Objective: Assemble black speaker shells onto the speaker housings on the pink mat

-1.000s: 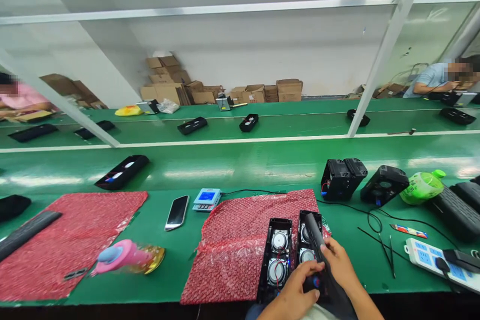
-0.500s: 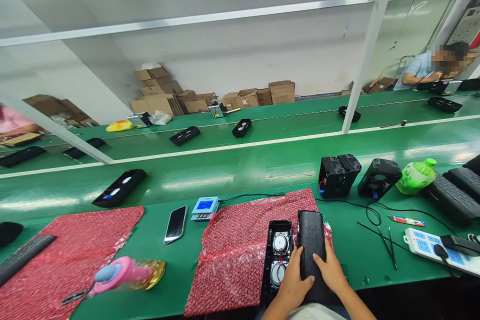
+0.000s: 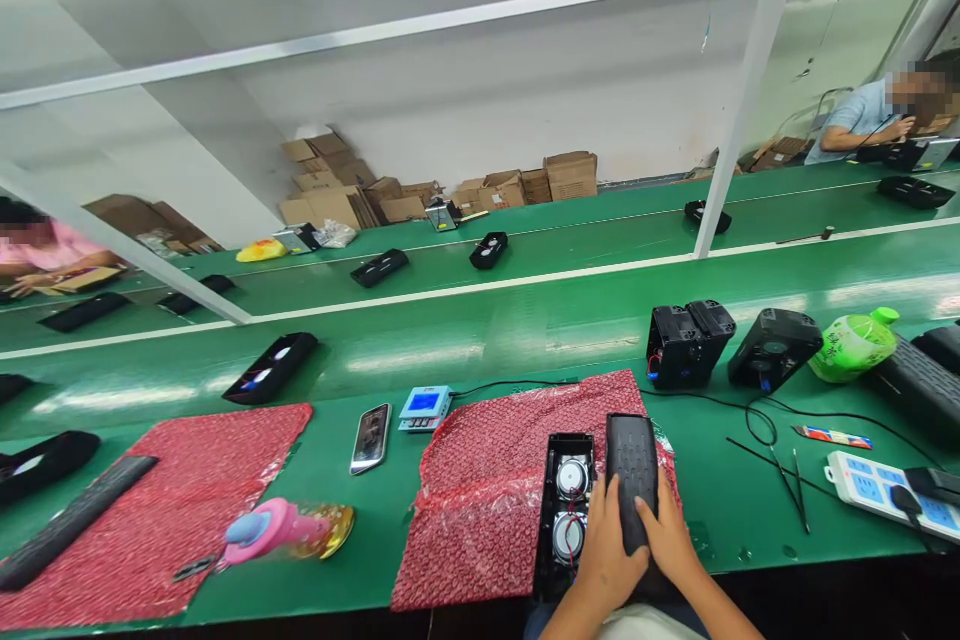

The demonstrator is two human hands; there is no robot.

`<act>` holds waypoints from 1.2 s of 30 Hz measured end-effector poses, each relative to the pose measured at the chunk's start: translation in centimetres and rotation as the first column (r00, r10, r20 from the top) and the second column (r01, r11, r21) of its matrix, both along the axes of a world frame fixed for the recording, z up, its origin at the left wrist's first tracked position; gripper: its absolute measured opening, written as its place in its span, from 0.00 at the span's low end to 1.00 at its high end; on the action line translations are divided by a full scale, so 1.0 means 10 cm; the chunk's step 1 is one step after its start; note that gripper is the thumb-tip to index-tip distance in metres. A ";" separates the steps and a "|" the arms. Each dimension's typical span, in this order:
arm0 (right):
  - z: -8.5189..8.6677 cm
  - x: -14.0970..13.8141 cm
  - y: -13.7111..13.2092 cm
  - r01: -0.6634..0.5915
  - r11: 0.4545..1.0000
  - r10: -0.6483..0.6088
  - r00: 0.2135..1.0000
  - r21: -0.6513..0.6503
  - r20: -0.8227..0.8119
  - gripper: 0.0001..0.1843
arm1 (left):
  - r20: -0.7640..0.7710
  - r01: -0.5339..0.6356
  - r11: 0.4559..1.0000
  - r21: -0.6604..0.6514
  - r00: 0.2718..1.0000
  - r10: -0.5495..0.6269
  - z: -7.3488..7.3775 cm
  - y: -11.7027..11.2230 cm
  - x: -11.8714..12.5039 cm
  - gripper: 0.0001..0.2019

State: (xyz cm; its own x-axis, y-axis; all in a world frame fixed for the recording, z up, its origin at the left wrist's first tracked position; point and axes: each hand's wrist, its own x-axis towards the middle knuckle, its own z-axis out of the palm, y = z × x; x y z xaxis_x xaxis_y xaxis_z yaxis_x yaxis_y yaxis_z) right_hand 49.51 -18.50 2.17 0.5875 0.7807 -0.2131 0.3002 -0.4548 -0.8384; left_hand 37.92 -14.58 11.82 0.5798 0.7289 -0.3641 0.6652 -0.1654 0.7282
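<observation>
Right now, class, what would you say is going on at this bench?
A person presses both hands, left hand and right hand, flat on a black speaker cover lying on red bubble wrap. Beside it sits an open speaker housing showing two round drivers. A phone and a small blue meter lie to the left on the green bench. Other people work further off.

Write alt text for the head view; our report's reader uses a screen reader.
Two bare hands, left hand and right hand, press on a black ribbed plastic speaker cover. Beside it lies an open black speaker housing on red bubble wrap.
</observation>
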 end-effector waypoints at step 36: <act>0.02 -0.01 0.09 -0.069 0.997 0.062 0.981 0.033 0.184 0.52 | -0.139 0.103 0.994 -0.047 0.984 -0.108 -0.26 0.15 -0.09 0.51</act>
